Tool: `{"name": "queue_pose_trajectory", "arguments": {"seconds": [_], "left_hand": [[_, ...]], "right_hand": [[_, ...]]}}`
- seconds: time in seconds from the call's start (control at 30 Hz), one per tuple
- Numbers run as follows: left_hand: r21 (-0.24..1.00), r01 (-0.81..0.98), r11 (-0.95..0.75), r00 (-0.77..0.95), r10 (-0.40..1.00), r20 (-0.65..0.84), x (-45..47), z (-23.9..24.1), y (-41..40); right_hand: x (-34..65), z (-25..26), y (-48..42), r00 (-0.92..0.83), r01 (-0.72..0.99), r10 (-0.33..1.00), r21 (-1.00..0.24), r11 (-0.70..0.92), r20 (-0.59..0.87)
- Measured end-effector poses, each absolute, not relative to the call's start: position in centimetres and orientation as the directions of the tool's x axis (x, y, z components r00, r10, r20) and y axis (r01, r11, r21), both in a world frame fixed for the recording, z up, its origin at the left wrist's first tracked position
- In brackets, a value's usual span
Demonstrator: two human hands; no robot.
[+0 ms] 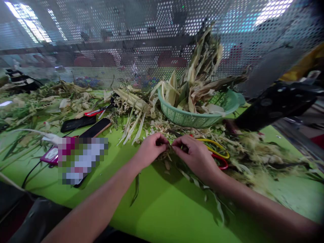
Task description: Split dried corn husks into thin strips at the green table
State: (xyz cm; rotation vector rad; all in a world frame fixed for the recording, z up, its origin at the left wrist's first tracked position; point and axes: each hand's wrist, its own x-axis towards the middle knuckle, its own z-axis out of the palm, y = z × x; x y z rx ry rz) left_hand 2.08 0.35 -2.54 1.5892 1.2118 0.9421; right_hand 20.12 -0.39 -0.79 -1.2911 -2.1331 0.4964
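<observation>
Over the green table point(152, 209), my left hand point(153, 148) and my right hand point(192, 152) meet fingertip to fingertip. Both are closed in a pinch, and the small dark piece between them is too tiny to name. Just beyond my fingers lies a litter of dry plant scraps point(162, 126). Scissors with yellow and red handles point(220, 148) lie partly hidden behind my right hand. A pale green plastic basket point(182, 116) full of dried corn husks point(193, 81) stands beyond my hands. A thin dark leaf strip point(136, 190) is below my left wrist.
Phones point(78, 123) and a purple device point(49, 155) with cables lie on the left, near a red cutter point(95, 112). Husk heaps point(73, 99) cover the back left. A black stand point(268, 104) rises at right, before a perforated metal screen point(141, 44).
</observation>
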Motion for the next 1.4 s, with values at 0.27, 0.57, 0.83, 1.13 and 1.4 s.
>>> {"name": "queue_pose_trajectory", "arguments": {"seconds": [0.27,0.57,0.83,1.13,1.4], "left_hand": [[0.956,0.279,-0.089,0.201,0.979,0.032,2.15,-2.15,0.2],[0.966,0.25,-0.069,0.212,0.977,0.015,2.16,-2.07,0.18],[0.959,0.277,-0.062,0.198,0.98,0.006,2.23,-1.75,-0.12],[0.986,0.165,0.01,0.187,0.982,-0.041,2.18,-2.03,-0.01],[0.99,0.126,0.06,0.187,0.979,-0.083,2.05,-1.9,0.05]], "right_hand": [[19.79,-1.15,-0.47,-0.347,0.652,0.883,-0.595,0.469,0.316],[20.04,-0.88,-0.2,-0.344,0.644,0.883,-0.604,0.47,0.32],[19.82,-1.15,-0.37,-0.344,0.692,0.876,-0.539,0.48,0.339],[19.72,-1.61,-0.82,-0.458,0.72,0.756,-0.303,0.624,0.469],[20.26,-1.75,-0.93,-0.634,0.692,0.604,0.006,0.722,0.483]]}}
